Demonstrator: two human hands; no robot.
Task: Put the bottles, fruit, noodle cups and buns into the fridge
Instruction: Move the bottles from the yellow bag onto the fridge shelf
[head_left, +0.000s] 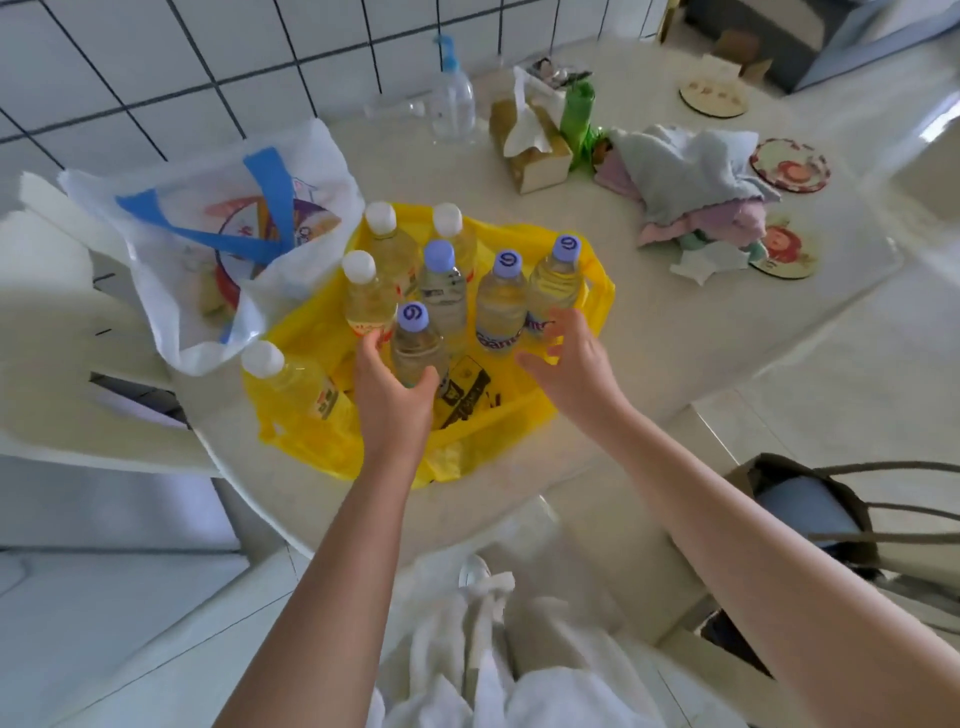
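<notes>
Several clear water bottles stand in a flattened yellow plastic bag (311, 436) on the white table; some have purple caps, some white. My left hand (389, 389) curls round the nearest purple-capped bottle (415, 343), thumb on its right side. My right hand (571, 358) hovers with spread fingers just in front of two purple-capped bottles (501, 306), touching neither that I can tell. One white-capped bottle (291, 379) leans at the bag's left edge. A white bag with blue handles (218, 249) sits behind on the left, its contents mostly hidden.
At the table's back stand a pump bottle (452, 104), a tissue box (530, 145), a green bottle (576, 119), folded cloths (691, 182) and round coasters (789, 166). A white chair (67, 332) is on the left, a dark bag (810, 509) on the floor at right.
</notes>
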